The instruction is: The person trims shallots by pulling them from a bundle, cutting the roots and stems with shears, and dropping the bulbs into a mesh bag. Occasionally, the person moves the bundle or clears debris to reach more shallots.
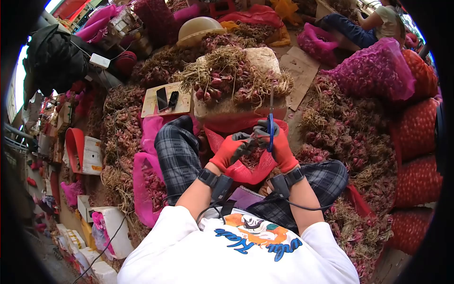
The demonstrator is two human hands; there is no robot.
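Observation:
Both my hands wear red gloves with dark grey fingers, held close together above my lap. In my right hand (281, 149) are scissors (270, 128) with blue handles, their blades pointing away from me. My left hand (232, 148) is closed, fingertips pinched near the right hand; what sits in them is too small to name. Beneath the hands lies an open red mesh bag (250, 176) with shallots inside. In front, a heap of dried shallots (227, 78) with straw-like stalks rests on a pale block (220, 111).
Shallot piles (347, 137) spread on both sides. A board (147, 102) at the left carries a phone (162, 98) and a small black object. Full red mesh sacks (416, 130) line the right; a pink sack (376, 71) lies behind. Another person (385, 23) sits at the upper right.

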